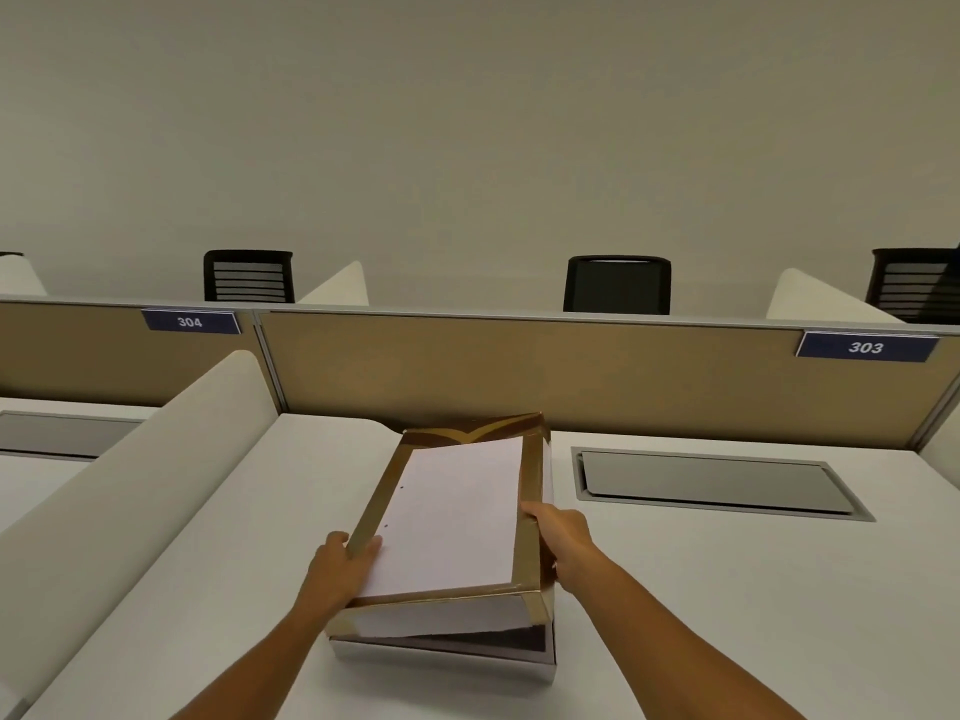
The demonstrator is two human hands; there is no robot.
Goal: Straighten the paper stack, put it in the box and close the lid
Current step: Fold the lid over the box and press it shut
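A white paper stack with small punch holes along its left edge lies inside a gold-rimmed box on the white desk. The box is tilted, its near right corner raised. It rests over a silver-white shallow box part, with a dark gap between them on the right. I cannot tell which part is the lid. My left hand grips the box's near left side, thumb over the rim onto the paper. My right hand grips the right side wall.
The white desk has a grey cable hatch to the right of the box. A white rounded divider runs along the left. A tan partition stands just behind the box, and black chairs stand beyond it.
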